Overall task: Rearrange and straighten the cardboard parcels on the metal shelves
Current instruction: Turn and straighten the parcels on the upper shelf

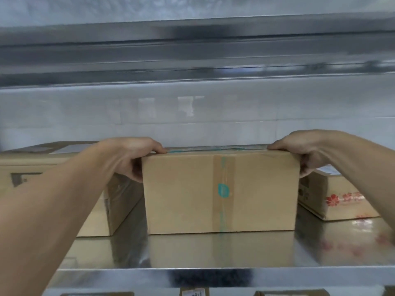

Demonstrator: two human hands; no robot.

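L hand (pixel 130 155) & R hand (pixel 299 153) grip the taped cardboard parcel (pixel 220 189), curled over its top corners. The parcel sits mid metal shelf (pixel 213 255), btwn a bigger carton (pixel 21 165) on the left & a red-printed box (pixel 335 197) on the right.

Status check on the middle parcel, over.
Hands: left hand and right hand grip the middle parcel at its top ends. It sits on the shelf. Flanked closely by left parcel and right parcel.

Three parcels (pixel 220 189) (pixel 64 167) (pixel 333 197) on shelf (pixel 213 253), two grips (pixel 132 155) (pixel 303 154)
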